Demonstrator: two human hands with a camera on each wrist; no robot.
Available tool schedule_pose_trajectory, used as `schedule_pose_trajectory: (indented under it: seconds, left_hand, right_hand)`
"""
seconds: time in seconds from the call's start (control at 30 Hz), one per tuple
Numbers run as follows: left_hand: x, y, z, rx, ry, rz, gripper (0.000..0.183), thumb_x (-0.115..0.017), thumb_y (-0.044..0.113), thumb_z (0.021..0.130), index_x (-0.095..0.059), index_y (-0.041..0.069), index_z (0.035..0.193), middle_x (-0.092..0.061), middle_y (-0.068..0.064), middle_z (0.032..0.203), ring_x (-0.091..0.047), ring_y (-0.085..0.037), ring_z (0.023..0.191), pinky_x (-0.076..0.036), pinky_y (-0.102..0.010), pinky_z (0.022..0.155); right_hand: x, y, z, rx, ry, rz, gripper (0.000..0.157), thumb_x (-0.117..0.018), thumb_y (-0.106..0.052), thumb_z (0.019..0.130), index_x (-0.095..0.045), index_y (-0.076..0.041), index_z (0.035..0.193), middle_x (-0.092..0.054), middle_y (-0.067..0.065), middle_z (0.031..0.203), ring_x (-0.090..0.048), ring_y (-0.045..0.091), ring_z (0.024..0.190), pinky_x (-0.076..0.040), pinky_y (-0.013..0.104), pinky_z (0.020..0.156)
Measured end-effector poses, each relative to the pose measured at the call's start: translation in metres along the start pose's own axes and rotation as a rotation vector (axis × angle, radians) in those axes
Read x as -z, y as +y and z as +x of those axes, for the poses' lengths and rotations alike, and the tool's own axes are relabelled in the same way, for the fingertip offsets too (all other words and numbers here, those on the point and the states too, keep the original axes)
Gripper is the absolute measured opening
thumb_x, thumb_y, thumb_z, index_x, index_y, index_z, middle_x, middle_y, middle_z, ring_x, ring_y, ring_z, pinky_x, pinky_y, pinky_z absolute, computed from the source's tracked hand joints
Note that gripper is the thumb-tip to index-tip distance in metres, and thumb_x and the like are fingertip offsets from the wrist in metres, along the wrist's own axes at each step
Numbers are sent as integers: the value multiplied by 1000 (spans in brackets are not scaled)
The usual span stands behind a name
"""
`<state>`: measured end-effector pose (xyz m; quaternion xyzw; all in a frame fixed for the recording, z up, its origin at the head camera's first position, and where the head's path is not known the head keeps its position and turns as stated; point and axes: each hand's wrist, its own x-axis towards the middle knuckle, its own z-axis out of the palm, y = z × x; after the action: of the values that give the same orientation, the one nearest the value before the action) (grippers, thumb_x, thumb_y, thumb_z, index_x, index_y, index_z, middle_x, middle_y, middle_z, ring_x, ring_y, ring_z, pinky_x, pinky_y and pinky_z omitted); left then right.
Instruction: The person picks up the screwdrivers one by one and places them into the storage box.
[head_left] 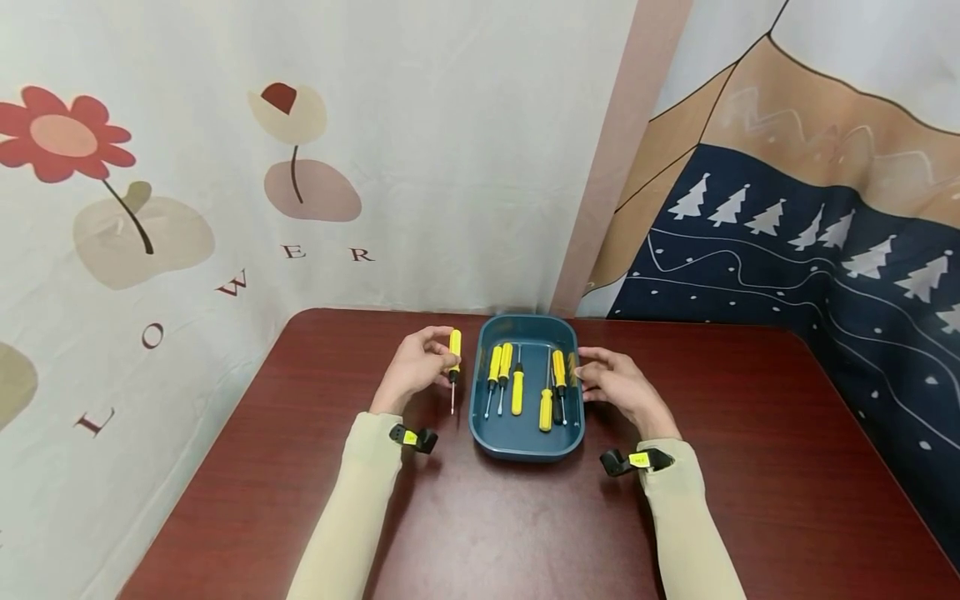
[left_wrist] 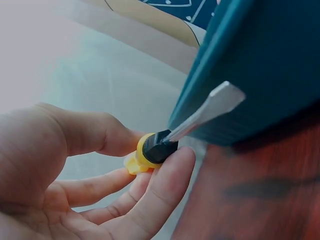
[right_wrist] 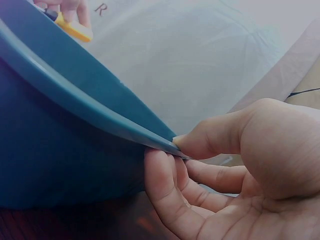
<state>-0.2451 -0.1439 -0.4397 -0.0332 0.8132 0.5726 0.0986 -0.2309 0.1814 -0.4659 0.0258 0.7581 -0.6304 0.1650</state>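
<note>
My left hand (head_left: 420, 364) pinches a flat-blade screwdriver (head_left: 454, 354) by its yellow and black handle, just left of the blue tray (head_left: 527, 454). In the left wrist view the screwdriver's metal tip (left_wrist: 227, 97) points away from the fingers, close to the tray's outer wall. On the tray's right side, my right hand (head_left: 618, 385) grips the rim between thumb and fingers, as the right wrist view shows at the rim (right_wrist: 100, 117). Several screwdrivers with yellow handles lie inside the tray, among them a yellow one (head_left: 517, 393) near the middle and another (head_left: 546, 410) to its right.
The tray stands on a dark red-brown table (head_left: 480, 517), near its back edge. Behind the table hangs a pale curtain (head_left: 450, 167) with flower prints, and a navy cloth (head_left: 735, 275) with tree prints is at the right.
</note>
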Motion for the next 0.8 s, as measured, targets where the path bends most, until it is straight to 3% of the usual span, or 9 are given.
schedule_pose_trajectory:
  seconds: [0.33,0.8]
  left_hand:
    - [-5,11,-7,-50,-17,-82,50,-68,7,83,-52,20,129,-59,-15,94,-62,-26,65,-55,-56,75]
    - [-23,24,-14,-89,-31,-77,49,-69,6,81,-55,21,126,-56,-13,90,-60,-24,63,-58,-47,65]
  right_hand:
    - [-1,0,-1,-7,6,12,49,-58,-13,91,-44,-11,138,-58,23,112,-60,22,81,-58,32,70]
    - [-1,0,-1,-3,6,9,50,-58,-14,91,-43,-11,138,-58,23,111,-60,22,81,-58,31,70]
